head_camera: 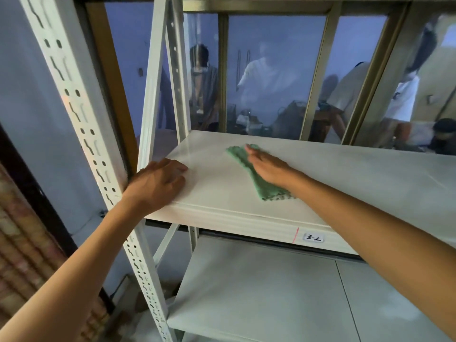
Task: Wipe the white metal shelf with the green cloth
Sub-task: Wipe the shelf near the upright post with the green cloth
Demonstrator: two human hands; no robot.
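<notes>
The white metal shelf (357,178) runs across the middle of the view at chest height. A green cloth (240,157) lies stretched on its left half, from the middle of the board toward the front edge. My right hand (267,166) lies flat on the cloth, fingers pointing to the back left, pressing it onto the board. My left hand (158,185) rests palm down on the shelf's front left corner with its fingers spread, holding nothing.
A perforated white upright (81,114) stands at the front left of the rack. A lower shelf board (259,292) lies beneath. A small label (313,238) sticks on the front lip. Behind the rack is a glass window (274,70) with several people beyond it.
</notes>
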